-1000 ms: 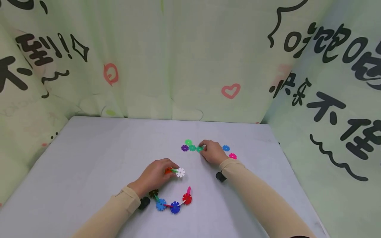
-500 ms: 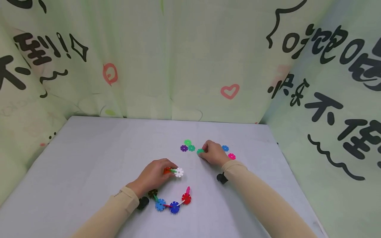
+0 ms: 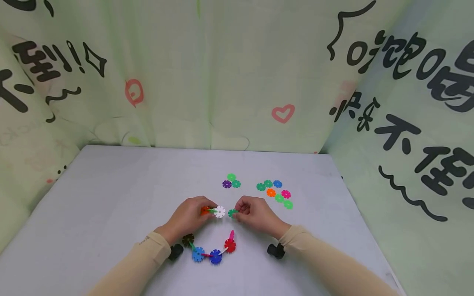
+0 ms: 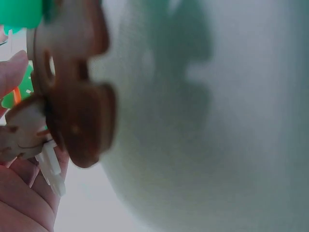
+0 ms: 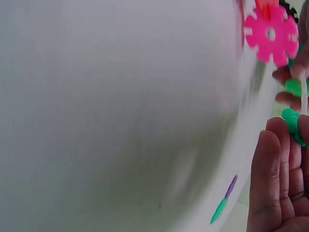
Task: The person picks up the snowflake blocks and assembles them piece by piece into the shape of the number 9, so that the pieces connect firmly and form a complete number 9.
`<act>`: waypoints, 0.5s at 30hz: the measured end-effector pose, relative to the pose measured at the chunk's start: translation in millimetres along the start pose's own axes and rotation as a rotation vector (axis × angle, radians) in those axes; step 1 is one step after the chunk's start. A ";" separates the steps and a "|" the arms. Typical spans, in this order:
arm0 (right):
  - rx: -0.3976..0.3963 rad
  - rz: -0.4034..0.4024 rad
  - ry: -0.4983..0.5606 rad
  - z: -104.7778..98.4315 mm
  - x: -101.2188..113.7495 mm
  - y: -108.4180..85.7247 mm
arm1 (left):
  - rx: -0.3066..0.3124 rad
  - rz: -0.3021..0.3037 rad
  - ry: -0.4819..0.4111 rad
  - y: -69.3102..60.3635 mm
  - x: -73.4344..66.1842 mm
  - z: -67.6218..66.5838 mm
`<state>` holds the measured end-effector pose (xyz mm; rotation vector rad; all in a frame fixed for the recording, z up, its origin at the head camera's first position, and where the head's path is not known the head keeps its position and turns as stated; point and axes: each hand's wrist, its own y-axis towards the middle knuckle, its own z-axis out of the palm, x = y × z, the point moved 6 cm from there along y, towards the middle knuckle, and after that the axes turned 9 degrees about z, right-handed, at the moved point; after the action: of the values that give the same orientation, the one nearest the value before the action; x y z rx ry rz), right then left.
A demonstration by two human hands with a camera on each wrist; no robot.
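In the head view the left hand (image 3: 189, 213) grips the end of a chain of notched discs, by an orange disc (image 3: 205, 210); a white disc (image 3: 220, 211) sticks out past its fingertips. The chain curves below, through a dark brown disc (image 3: 188, 239), a light blue one (image 3: 198, 254), a dark blue one (image 3: 216, 257) and a red one (image 3: 230, 246) with a pink one (image 3: 232, 234) on its end. Just right of the white disc, apart from it, the right hand (image 3: 259, 214) pinches a green disc (image 3: 232, 213).
Behind the hands lie loose discs: a purple one (image 3: 227, 184) with two green ones at the middle, and several more around an orange disc (image 3: 271, 192) farther right. A printed curtain (image 3: 177, 82) stands behind the white table (image 3: 111, 197).
The right hand has brought the green disc from the back of the table down and left, close to the white disc. The left hand keeps its grip, nearly unmoved.
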<state>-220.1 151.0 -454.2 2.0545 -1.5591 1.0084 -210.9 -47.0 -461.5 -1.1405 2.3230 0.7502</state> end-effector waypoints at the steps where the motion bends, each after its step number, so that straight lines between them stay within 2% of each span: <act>1: 0.000 -0.019 -0.008 2.4 2.0 -1.9 | -0.003 -0.002 0.000 -0.1 0.0 -0.4; 7: -0.037 -0.085 -0.015 9.2 8.3 -4.9 | -0.020 -0.009 -0.020 -0.4 0.1 -0.2; 15: -0.061 -0.086 -0.026 9.6 11.8 -5.8 | 0.013 -0.005 -0.028 -1.9 1.3 1.8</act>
<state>-210.1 138.5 -451.5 2.0815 -1.4819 0.8956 -209.9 -47.6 -464.2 -1.1226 2.2980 0.7435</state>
